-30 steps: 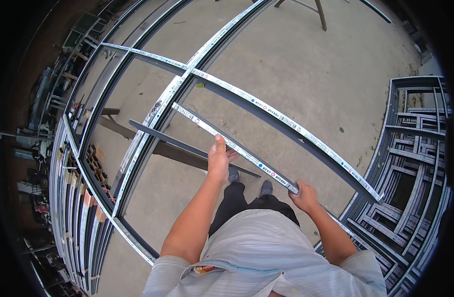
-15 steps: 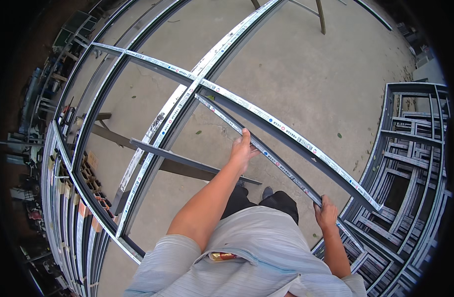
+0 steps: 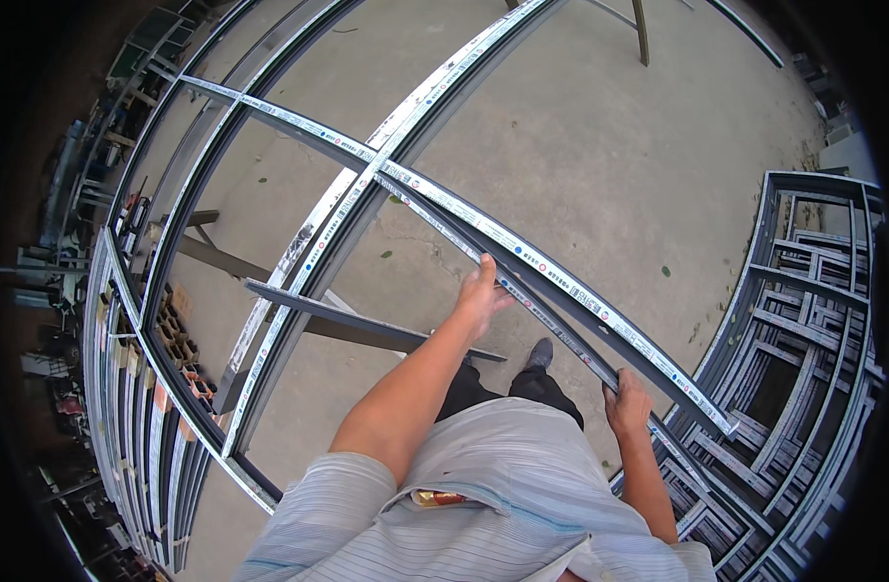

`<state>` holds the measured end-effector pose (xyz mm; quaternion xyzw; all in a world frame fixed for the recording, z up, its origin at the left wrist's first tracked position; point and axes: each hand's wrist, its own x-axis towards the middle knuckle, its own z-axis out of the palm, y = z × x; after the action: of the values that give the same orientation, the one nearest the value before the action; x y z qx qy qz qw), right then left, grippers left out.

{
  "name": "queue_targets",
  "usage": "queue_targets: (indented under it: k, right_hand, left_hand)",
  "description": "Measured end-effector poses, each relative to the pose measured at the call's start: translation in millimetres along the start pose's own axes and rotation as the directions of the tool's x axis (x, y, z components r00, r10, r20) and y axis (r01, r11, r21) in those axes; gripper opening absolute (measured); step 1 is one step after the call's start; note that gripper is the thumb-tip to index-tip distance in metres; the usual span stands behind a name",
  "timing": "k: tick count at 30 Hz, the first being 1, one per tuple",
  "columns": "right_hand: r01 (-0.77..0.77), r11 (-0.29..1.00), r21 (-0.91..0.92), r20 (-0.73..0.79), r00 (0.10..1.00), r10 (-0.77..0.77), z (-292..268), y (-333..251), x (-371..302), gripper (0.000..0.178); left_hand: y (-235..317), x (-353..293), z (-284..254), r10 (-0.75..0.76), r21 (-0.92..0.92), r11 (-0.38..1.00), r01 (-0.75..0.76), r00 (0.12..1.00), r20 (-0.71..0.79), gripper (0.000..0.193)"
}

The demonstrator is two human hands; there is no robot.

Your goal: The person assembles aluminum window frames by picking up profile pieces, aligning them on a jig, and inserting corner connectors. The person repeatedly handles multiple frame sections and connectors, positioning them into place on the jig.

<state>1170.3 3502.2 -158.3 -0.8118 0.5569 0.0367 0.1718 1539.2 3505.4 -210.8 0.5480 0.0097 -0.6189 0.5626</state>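
Note:
A long, narrow metal profile strip [image 3: 553,328] with printed protective film runs slantwise in front of me. My left hand [image 3: 482,296] is closed around its middle, thumb on top. Lower down, my right hand [image 3: 628,404] grips the same strip near its right end. The strip's far end reaches the joint of a large metal frame [image 3: 314,254]. Just beyond it and nearly parallel lies a wider film-covered crossbar [image 3: 600,308] sticking out from that joint; a narrow, tapering gap separates the two.
Under the frame, a dark trestle beam [image 3: 372,335] lies beside a short grey profile [image 3: 304,301]. Stacked metal frames [image 3: 784,349] stand at the right. Long profiles [image 3: 134,417] are piled at the left. Trestle legs [image 3: 640,34] rise from the concrete floor at the far side.
The strip in my hands has come closer to the crossbar, narrowing the gap. My right hand has shifted slightly left and up. My right foot has stepped forward.

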Motion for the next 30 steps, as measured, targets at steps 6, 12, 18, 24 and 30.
queue_targets:
  k: [6,12,18,24,30]
  right_hand:
    - [0.023,0.999,0.048,0.030,0.999,-0.024,-2,11,19,0.027]
    - [0.056,0.997,0.051,0.047,0.997,-0.058,0,21,30,0.029]
    - [0.075,0.996,0.049,0.037,0.996,-0.077,1,27,35,0.030]
    - [0.088,0.993,0.077,-0.030,0.996,-0.086,-7,22,37,0.029]
    - [0.112,0.991,0.078,-0.190,0.977,-0.095,-9,25,13,0.049]
  left_hand:
    - [-6,7,11,0.039,0.046,0.998,-0.035,0.994,-0.099,0.069]
    - [-5,10,18,0.032,0.070,0.997,-0.021,0.988,-0.149,0.065]
    - [-5,11,22,0.027,0.074,0.997,-0.015,0.985,-0.169,0.064]
    - [-1,19,25,0.038,0.046,0.999,-0.029,0.978,-0.207,0.061]
    - [-1,24,21,0.043,0.059,0.998,-0.033,0.984,-0.173,0.069]
